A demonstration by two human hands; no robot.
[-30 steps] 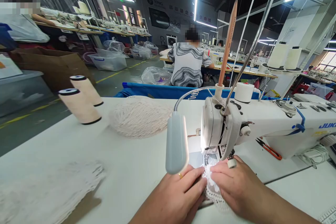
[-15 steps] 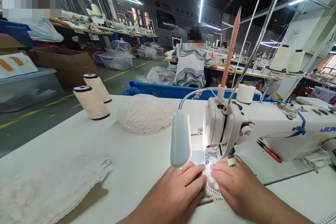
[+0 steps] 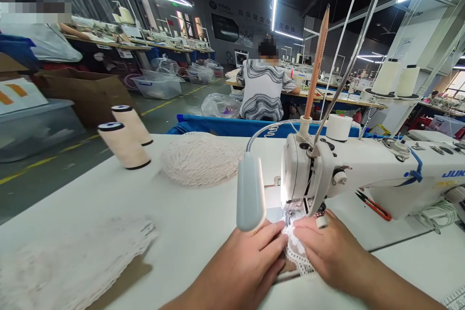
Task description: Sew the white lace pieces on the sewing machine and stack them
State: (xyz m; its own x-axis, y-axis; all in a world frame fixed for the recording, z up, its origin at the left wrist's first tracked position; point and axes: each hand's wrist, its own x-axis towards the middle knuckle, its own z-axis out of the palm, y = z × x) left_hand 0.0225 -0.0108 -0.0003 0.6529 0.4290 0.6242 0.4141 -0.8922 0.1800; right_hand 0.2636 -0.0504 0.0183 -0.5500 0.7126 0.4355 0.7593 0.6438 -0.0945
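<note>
A piece of white lace trim (image 3: pixel 297 252) lies under the needle area of a white sewing machine (image 3: pixel 305 169), lit brightly by the lamp. From the left, my left hand (image 3: pixel 256 254) presses the lace with its fingers together, fingertips close to the presser foot. My right hand (image 3: pixel 327 247) grips the lace's right side, thumb and fingers closed near the foot. The needle itself is lost in the glare. A grey lamp head (image 3: pixel 250 193) hangs just above my left hand and hides part of it.
A stack of lace pieces (image 3: pixel 201 160) lies behind the lamp, another lace pile (image 3: pixel 72 261) at front left. Two thread cones (image 3: pixel 125 147) stand at the table's left edge. Orange-handled thread snips (image 3: pixel 376 207) rest beside the machine. A person (image 3: pixel 264 87) sits ahead, back turned.
The lace has advanced a little under the presser foot, with more of it showing behind the foot. Both hands stay on it, and the view has shifted slightly.
</note>
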